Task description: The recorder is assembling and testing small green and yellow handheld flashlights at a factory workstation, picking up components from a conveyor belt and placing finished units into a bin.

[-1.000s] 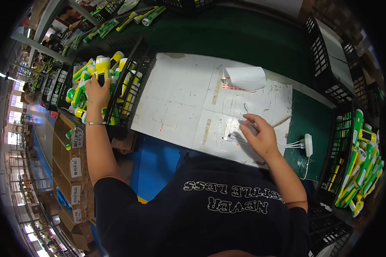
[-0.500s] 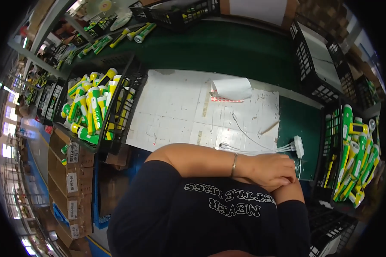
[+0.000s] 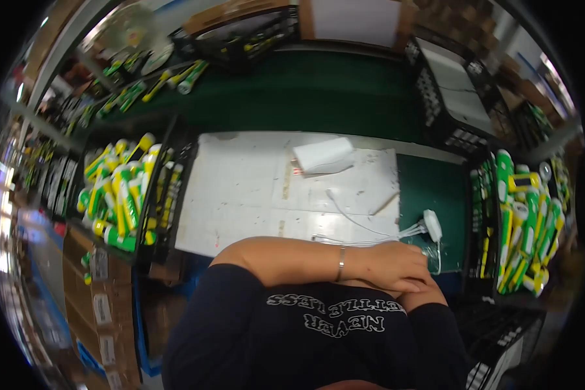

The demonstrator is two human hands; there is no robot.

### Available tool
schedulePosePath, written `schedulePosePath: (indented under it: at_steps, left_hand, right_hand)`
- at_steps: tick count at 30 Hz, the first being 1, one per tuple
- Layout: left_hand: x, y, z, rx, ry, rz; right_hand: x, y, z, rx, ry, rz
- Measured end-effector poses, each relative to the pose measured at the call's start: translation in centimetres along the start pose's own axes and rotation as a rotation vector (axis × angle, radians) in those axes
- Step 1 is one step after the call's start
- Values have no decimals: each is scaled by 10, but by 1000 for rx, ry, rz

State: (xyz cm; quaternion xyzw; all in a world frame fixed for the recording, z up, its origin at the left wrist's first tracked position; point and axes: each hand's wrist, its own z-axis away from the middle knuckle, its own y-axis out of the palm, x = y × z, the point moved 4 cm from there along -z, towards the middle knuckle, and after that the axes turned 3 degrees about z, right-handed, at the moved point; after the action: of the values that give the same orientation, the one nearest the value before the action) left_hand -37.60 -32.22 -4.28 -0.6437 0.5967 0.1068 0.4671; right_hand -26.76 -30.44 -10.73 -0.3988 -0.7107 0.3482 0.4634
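Observation:
My arms are folded in front of my dark shirt. My left hand [image 3: 402, 266], with a metal bracelet at its wrist, is closed over my right arm [image 3: 425, 299] near the elbow, its fingers together and bent. My right hand is hidden beneath the left forearm. Just past the left hand, a white plug-in charger [image 3: 432, 225] rests on the green tabletop. Its white cables [image 3: 370, 233] spread leftward onto a scuffed white board [image 3: 240, 188]. Farther back on the board lies a curled white sheet [image 3: 325, 155] with a red-patterned edge.
Left of the board, a black crate [image 3: 166, 203] holds many green, yellow and white flashlights [image 3: 120, 195]. Another crate [image 3: 480, 234] with flashlights stands at right. A black crate [image 3: 430, 104] sits back right. More flashlights [image 3: 192, 77] lie far left. Cardboard boxes [image 3: 78, 286] stand lower left.
The whole view has shifted, so the table and crates appear farther left, with slight blur. My arms stay folded, the left hand still on the right arm. Nothing on the table has moved.

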Motion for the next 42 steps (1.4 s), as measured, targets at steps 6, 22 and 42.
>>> schedulePosePath:
  at_steps: [6,22,42]
  left_hand:
    - [8,-8,3,-44,80,-108]
    - [-7,2,-7,11,-71,-59]
    - [-3,1,-6,-150,-30,-64]
  right_hand:
    - [-43,-44,92,-169,414,153]
    - [-40,-66,191,-346,750,255]
    - [-44,-47,189,-385,695,162]
